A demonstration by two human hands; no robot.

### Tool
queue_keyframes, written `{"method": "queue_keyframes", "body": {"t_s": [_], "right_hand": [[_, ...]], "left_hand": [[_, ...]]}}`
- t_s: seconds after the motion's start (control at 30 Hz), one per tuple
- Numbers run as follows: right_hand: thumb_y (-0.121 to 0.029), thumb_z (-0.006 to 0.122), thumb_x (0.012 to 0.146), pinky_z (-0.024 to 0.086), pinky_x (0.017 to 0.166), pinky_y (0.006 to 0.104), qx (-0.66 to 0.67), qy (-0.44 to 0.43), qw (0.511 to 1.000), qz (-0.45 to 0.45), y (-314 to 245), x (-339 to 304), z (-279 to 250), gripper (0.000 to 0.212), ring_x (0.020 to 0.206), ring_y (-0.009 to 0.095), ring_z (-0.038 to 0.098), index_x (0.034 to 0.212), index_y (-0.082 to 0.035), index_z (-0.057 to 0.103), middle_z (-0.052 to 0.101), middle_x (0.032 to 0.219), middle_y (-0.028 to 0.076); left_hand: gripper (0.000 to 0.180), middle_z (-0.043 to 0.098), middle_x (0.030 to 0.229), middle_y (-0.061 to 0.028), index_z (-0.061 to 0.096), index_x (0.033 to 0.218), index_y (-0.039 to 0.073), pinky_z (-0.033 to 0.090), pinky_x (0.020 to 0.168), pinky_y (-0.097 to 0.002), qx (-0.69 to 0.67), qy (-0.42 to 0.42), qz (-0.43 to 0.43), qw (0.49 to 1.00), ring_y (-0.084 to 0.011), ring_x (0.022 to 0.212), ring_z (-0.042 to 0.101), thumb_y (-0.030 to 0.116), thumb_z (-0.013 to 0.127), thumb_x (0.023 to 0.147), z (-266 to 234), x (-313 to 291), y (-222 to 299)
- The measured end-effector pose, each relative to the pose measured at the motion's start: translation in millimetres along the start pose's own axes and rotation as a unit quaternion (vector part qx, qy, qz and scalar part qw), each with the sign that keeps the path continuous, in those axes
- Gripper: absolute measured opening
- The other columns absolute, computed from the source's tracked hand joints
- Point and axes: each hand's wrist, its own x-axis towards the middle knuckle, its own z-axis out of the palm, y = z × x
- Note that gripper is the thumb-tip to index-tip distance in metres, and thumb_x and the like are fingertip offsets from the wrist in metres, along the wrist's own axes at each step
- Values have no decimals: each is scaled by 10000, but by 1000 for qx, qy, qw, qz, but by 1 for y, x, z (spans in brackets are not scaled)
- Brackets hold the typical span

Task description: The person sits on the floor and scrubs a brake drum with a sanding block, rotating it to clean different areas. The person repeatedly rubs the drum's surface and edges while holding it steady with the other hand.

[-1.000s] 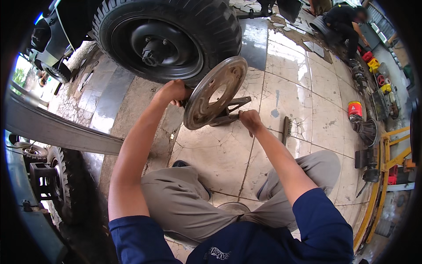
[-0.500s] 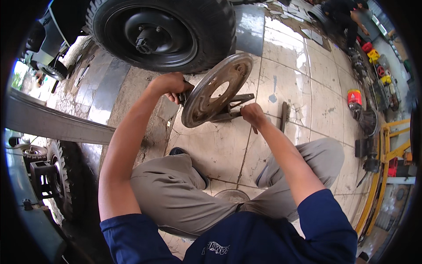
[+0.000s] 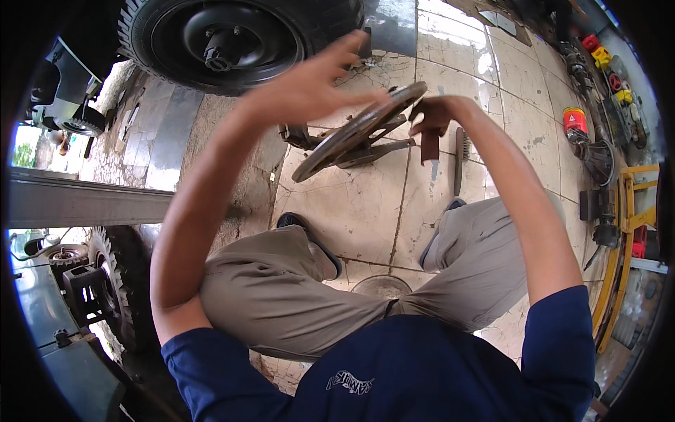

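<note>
A round, worn metal plate (image 3: 337, 146) stands tilted over the tiled floor on a dark metal bracket (image 3: 376, 152). My left hand (image 3: 309, 88) is raised above the plate's upper left side, fingers spread and slightly blurred. Whether its thumb side touches the plate's edge, I cannot tell. My right hand (image 3: 439, 112) is just right of the plate with its fingers bent around a reddish-brown folded sheet (image 3: 429, 146), which looks like sandpaper and hangs below the fingers. Right of that hand, a wire brush (image 3: 459, 165) lies on the tiles.
A large tyred wheel (image 3: 239, 42) stands beyond my left hand. A grey metal beam (image 3: 91, 200) comes in from the left, near another wheel (image 3: 112, 288). On the right are a red can (image 3: 574, 119), several metal parts and a yellow frame (image 3: 626, 246).
My left hand has let go of the plate's left side and risen. The plate now tilts flatter. My right hand has moved from the bracket up and to the right with the sheet.
</note>
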Motion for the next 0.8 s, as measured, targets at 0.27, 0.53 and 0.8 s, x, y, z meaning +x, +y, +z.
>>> {"method": "queue_keyframes", "body": {"t_s": [0.27,0.53,0.8], "right_hand": [[-391,740,870,646,701,369,49,115,986,-113,-33,-24,-9,661,991,264,692,1382,-43,505,637,1227,178],[-379,753,816,534,842,420,-226,162,958,-66,-48,-41,-18,530,976,350,674,1222,-54,653,701,1029,196],[-392,734,858,523,817,380,-38,417,883,-213,-27,-46,-46,432,913,252,665,1164,-95,659,693,977,140]], "left_hand": [[554,687,1057,-257,512,1399,109,519,896,-431,98,49,-11,994,-359,989,694,285,623,886,53,19,4],[479,713,975,-159,565,1360,98,534,779,-358,65,159,-105,979,-213,778,694,238,592,903,14,32,-54],[549,684,1126,-164,496,1420,80,512,894,-341,45,106,-57,992,-209,985,670,294,646,938,11,33,-63]]}}
